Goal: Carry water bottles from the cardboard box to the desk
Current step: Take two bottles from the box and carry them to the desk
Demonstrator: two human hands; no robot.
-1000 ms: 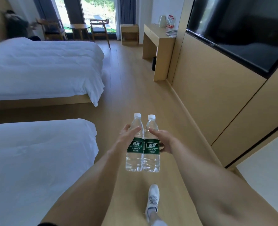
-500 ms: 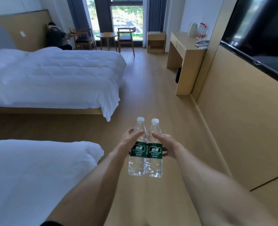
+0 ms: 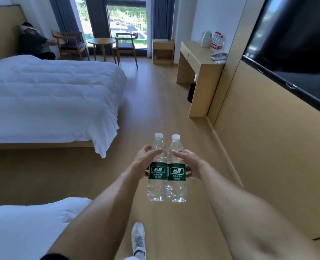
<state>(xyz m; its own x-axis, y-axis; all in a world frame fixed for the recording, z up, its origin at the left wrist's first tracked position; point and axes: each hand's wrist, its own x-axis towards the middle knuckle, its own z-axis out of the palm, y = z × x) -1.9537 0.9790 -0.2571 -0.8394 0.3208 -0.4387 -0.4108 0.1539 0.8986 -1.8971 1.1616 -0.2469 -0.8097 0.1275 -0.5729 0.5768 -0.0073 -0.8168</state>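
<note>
left hand (image 3: 145, 159) and right hand (image 3: 190, 160) each hold a bottle (image 3: 157, 177)

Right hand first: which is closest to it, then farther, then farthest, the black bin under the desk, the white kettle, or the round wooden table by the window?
From the right hand:
1. Small black bin, under the wooden desk, ahead on the right.
2. White kettle, at the desk's far end.
3. Round wooden table, by the window, far left.

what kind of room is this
Most likely a twin hotel room: two beds with white duvets, a wall-mounted TV, and a desk with a kettle, bottled water and a phone.
</note>
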